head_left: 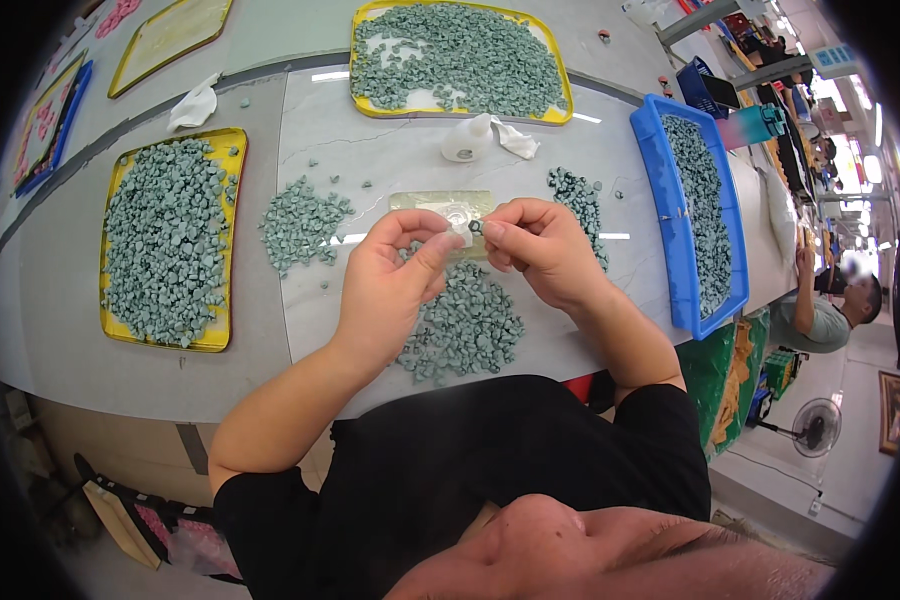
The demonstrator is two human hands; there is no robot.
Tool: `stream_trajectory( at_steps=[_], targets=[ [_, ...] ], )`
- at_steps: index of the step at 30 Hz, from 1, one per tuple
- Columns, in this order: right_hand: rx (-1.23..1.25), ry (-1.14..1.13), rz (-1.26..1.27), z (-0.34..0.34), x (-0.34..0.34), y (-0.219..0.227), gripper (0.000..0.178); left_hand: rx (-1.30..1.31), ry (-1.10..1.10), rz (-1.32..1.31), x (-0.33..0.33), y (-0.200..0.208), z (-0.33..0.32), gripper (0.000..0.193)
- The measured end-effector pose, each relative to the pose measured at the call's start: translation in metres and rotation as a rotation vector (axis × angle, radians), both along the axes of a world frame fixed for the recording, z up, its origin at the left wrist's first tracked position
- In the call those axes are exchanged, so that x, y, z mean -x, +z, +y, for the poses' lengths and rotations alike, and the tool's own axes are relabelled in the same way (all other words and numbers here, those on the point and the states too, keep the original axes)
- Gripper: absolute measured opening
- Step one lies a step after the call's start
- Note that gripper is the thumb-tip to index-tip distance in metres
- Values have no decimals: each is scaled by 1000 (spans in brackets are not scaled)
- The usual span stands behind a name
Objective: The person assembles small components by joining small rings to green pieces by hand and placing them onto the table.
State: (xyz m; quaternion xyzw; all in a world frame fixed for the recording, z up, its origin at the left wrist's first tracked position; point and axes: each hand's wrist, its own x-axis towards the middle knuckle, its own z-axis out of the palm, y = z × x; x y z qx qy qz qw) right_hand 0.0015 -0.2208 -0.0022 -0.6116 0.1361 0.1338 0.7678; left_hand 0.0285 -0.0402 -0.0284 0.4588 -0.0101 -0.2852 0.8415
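Note:
Above the middle of the table, my left hand (388,285) pinches a small whitish piece (460,234), perhaps cloth or tissue. Fingertips of my right hand (545,250) close on a small grey-green piece (476,227), right beside the white one. Under both hands lies a pale yellowish see-through slab (410,200), partly covered by them. A loose pile of grey-green pieces (465,320) spreads on the table between my forearms. Two smaller heaps flank my hands: a left heap (305,225) and a right heap (578,205), partly behind my right hand.
Yellow-rimmed trays of similar pieces stand at left (228,250) and far middle (568,105). At right is a blue tray (678,270) of more pieces. Beyond my hands are a white bottle (465,142) and crumpled tissue (516,140). A person (820,310) is far right.

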Motion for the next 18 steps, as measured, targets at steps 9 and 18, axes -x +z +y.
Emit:
stream_trajectory(
  at_steps=[9, 18],
  targets=[
    [30, -26, -71, 3, 3, -7, 7, 148, -110, 206, 4, -5, 0, 14],
    [972, 91, -1186, 7, 4, -12, 28, 190, -237, 265, 5, -4, 1, 21]
  ],
)
